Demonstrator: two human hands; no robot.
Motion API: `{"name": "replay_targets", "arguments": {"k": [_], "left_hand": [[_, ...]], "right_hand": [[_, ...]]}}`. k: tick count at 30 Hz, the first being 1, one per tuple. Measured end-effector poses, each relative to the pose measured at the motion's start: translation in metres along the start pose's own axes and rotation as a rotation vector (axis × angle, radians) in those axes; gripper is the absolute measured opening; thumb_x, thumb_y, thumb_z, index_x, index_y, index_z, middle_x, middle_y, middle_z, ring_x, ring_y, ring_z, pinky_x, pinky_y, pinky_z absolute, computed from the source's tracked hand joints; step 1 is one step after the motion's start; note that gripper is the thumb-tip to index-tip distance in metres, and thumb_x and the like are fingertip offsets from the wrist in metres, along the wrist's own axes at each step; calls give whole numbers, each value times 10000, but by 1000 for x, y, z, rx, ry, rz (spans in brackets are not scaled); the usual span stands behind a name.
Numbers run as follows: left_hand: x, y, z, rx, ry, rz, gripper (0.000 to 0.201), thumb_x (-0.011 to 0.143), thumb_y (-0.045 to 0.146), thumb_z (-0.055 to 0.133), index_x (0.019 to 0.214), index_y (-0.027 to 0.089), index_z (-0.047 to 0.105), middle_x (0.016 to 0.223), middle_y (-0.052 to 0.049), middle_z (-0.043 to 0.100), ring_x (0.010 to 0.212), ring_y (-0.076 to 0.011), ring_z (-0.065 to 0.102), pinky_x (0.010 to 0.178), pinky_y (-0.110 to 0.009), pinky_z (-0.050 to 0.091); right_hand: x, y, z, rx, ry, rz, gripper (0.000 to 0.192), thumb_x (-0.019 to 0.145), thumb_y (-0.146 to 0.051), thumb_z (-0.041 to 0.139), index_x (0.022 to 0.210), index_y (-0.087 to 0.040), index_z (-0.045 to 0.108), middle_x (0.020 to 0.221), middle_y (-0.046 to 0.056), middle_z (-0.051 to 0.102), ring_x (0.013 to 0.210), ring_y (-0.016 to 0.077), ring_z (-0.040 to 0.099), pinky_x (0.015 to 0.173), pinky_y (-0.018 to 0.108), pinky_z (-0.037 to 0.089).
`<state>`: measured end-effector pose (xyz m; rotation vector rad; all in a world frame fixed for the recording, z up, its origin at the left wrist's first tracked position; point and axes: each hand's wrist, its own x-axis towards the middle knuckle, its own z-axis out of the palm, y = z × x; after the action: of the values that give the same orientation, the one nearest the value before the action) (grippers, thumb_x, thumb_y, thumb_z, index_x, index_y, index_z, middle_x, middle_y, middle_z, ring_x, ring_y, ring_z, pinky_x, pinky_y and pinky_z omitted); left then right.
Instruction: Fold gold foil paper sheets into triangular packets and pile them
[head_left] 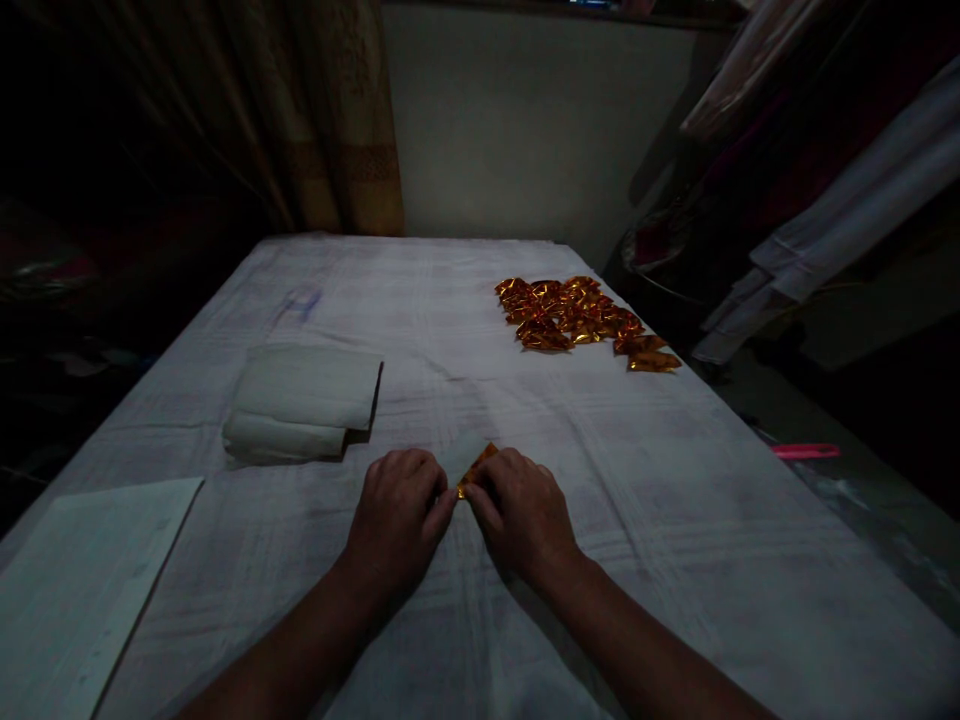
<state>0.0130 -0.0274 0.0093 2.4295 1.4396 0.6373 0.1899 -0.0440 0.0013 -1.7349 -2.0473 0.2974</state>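
Table [675, 520] fills most of the view, covered in a pale cloth with faint creases; room around it is very dark. Landmark: the small gold foil piece [477, 468] pinched between the hands near the table's front middle.

Curtain [337, 120] hangs behind the table, far back-left of the foil piece. Light fabric or garments [847, 210] hang off to the far right, beyond the table edge. Pale flat sheet [82, 580] lies at the front-left corner, well left of the foil piece, partly cut by the frame. Folded white cloth stack [304, 402] sits left and slightly behind the foil piece, near but not touching the left hand. Pile of gold-orange foil pieces [581, 322] lies behind and right of the foil piece, well apart from the hands. Pink object [806, 451] lies off the table to the far right, too dim to identify.

Nothing stands between the hands and the pile or the stack; cloth there is bare.

Left hand [397, 515] and right hand [521, 515]: both palm-down, knuckles up, forearms coming in from the bottom edge and converging. Fingers of both hands are curled closed, tips meeting at the foil piece; each grips one side of it. Only an upper corner of the foil shows above the fingertips; it sits low over the cloth, contact can't be told.

Faint bluish mark [300, 300] on the cloth, far back-left of the foil piece; not readable.
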Motion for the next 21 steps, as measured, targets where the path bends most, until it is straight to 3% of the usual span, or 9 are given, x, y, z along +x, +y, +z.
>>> {"name": "replay_targets", "arguments": {"k": [7, 11, 15, 21], "left_hand": [[0, 0, 0, -28, -12, -25, 125, 916, 224, 603, 809, 207, 540, 850, -5, 577, 879, -220, 518, 814, -369, 367], [-1, 0, 0, -21, -16, -23, 133, 926, 248, 609, 815, 207, 547, 866, -8, 582, 886, -223, 519, 828, -376, 367], [0, -2, 1, -26, -13, -18, 168, 936, 287, 615, 808, 208, 540, 869, -11, 582, 895, -227, 524, 839, -382, 373], [0, -2, 0, -26, -16, -27, 126, 918, 245, 606, 815, 214, 541, 862, -8, 588, 888, -227, 533, 835, -381, 385]], "right_hand": [[-3, 7, 1, 65, 25, -42, 138, 860, -87, 611, 876, -224, 599, 891, 20, 649, 840, 200, 591, 735, 319, 340], [-3, 3, 1, 31, 34, -37, 73, 894, -168, 625, 857, -220, 589, 873, 28, 644, 825, 204, 587, 735, 327, 338], [-1, -1, 2, -4, 25, -3, 126, 899, -274, 677, 839, -218, 582, 850, 35, 639, 821, 219, 584, 732, 336, 333], [-2, 7, 1, 75, 7, -32, 119, 864, -149, 665, 826, -219, 577, 856, 19, 647, 814, 196, 582, 728, 317, 340]]}}
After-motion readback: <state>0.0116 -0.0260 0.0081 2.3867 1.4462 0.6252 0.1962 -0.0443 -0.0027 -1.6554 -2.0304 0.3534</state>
